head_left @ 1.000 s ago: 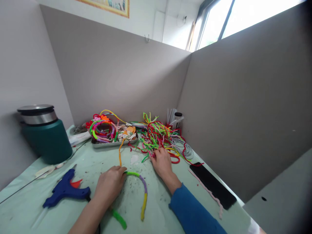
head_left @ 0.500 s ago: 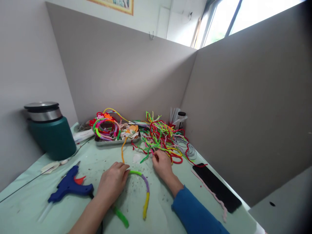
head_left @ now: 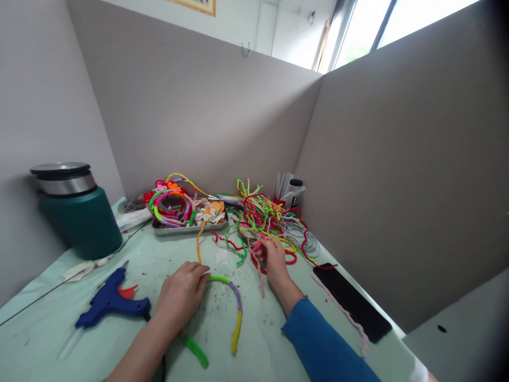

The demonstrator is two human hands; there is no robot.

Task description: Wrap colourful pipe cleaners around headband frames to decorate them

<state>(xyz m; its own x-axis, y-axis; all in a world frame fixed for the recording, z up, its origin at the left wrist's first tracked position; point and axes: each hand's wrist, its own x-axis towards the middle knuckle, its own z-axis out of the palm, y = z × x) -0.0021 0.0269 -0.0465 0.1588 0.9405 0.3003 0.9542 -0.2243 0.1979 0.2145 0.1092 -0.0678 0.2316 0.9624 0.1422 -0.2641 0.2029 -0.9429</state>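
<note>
A person sits at a bench [head_left: 286, 339] covered in pale green, with the left hand [head_left: 182, 292] resting on it, fingers curled down and gripping a multicoloured fuzzy band [head_left: 238, 303]. The band comes out beside the fingertips in light green, bends through purple and ends in yellow towards the near edge, lying in front of the pile of fuzzy strands [head_left: 260, 209]. A darker green end [head_left: 195, 353] pokes out below the same hand (whether it belongs to that band, one cannot tell, as the hand covers the middle). An orange strand [head_left: 199, 246] runs from the metal tray [head_left: 175, 230] down to the left hand. The right hand [head_left: 267, 255], below a blue sleeve [head_left: 318, 339], is at the near side of the pile, its fingers pinched on a bright pink strand [head_left: 258, 247]; a pale pink strand [head_left: 261, 284] hangs just beside them towards the bench. Coiled, many-coloured rings [head_left: 156, 209] sit at the left of the tray. To the left of the left hand lies a blue glue gun [head_left: 109, 302], with a teal bottle [head_left: 81, 223] standing behind it. A black phone [head_left: 356, 305] lies at the right edge, a light pink strip [head_left: 344, 313] along its side.
</note>
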